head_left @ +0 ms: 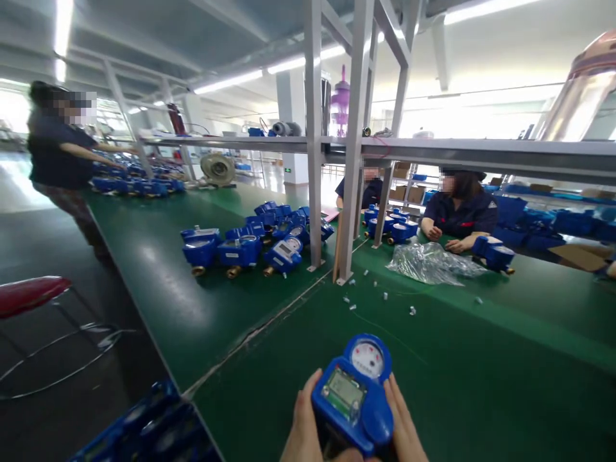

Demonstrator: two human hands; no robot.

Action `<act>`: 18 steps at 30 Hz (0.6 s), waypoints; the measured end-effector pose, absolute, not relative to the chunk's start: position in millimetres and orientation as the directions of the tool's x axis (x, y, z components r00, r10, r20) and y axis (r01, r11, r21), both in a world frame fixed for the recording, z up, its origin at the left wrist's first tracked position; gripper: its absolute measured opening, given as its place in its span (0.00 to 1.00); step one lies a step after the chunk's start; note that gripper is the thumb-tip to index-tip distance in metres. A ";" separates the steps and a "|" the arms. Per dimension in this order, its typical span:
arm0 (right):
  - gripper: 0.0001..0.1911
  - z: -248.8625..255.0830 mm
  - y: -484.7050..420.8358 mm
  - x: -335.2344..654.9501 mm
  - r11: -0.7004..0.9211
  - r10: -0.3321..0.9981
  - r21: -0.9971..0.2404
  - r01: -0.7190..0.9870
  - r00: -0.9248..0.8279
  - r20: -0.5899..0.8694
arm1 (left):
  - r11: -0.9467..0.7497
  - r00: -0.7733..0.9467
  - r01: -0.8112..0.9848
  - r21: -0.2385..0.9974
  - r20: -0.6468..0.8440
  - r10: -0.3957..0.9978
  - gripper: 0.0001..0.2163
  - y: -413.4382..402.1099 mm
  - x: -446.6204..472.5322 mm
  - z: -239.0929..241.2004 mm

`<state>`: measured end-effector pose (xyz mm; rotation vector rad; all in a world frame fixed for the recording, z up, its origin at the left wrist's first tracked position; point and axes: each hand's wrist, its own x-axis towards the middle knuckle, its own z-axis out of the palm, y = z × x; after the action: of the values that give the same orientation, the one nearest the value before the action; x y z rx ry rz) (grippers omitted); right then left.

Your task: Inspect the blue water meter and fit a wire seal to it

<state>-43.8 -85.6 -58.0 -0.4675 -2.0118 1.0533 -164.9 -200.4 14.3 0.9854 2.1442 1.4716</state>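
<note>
Blue water meter (355, 396) sits at the bottom of your view, low over the near edge of the green counter (481, 385), held between both your hands. Your left hand (302, 427) presses its grip against the meter's left side, and your right hand (407, 427) closes its grip on the right side, so each hand is holding the meter. Its round dial faces up at the far end, with a small rectangular screen nearer to you.

Farther along the counter lies a cluster of blue meters (250, 244) beside the grey frame posts (312, 160). A crumpled clear plastic bag (430, 263) lies to the right, near a seated person (462, 212) whose hands rest on the counter. Small white bits (385, 296) are scattered between the bag and you. Another person (58, 154) stands at far left, and a red stool (29, 294) stands on the floor.
</note>
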 end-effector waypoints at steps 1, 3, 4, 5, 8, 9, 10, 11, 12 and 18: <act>0.40 -53.9 -87.1 -54.3 0.568 0.617 -0.820 -0.067 -0.625 0.478 | 0.185 -0.717 0.330 0.926 0.118 0.687 0.44 -201.6 -168.0 11.2; 0.39 -40.8 -87.0 -75.2 0.517 0.599 -0.851 -0.097 -0.669 0.440 | 0.167 -0.752 0.374 0.912 0.193 0.630 0.44 -197.5 -176.1 9.1; 0.38 -33.0 -85.6 -84.9 0.485 0.578 -0.868 -0.107 -0.706 0.410 | 0.197 -0.765 0.433 0.880 0.243 0.597 0.44 -192.9 -181.8 9.3; 0.38 -25.6 -83.5 -93.7 0.458 0.545 -0.881 -0.121 -0.744 0.385 | 0.249 -0.773 0.504 0.827 0.303 0.557 0.44 -187.3 -188.7 9.8; 0.36 -14.0 -76.3 -111.2 0.449 0.456 -0.882 -0.143 -0.812 0.364 | 0.408 -0.746 0.657 0.634 0.466 0.476 0.38 -169.5 -213.9 11.4; 0.36 -15.3 -74.5 -113.7 0.470 0.449 -0.874 -0.127 -0.818 0.360 | 0.426 -0.731 0.678 0.599 0.496 0.469 0.36 -164.8 -223.0 11.6; 0.37 -19.0 -73.2 -114.5 0.500 0.445 -0.860 -0.098 -0.823 0.353 | 0.430 -0.717 0.696 0.576 0.523 0.461 0.35 -161.4 -232.2 11.4; 0.37 -24.7 -72.6 -114.1 0.532 0.445 -0.844 -0.059 -0.829 0.339 | 0.427 -0.703 0.711 0.559 0.549 0.451 0.34 -159.0 -241.4 11.2; 0.37 -31.5 -72.3 -112.9 0.564 0.448 -0.826 -0.010 -0.836 0.316 | 0.423 -0.692 0.722 0.547 0.578 0.434 0.34 -157.8 -250.9 10.8; 0.29 -63.8 -70.8 -108.0 0.692 0.486 -0.675 0.255 -0.856 0.175 | 0.560 -0.724 0.653 0.509 0.637 0.265 0.39 -163.1 -319.2 17.7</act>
<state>-108.0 -70.8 -63.8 -0.5816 -2.5634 0.9485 -319.2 -163.1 17.7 1.0261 3.1968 1.4441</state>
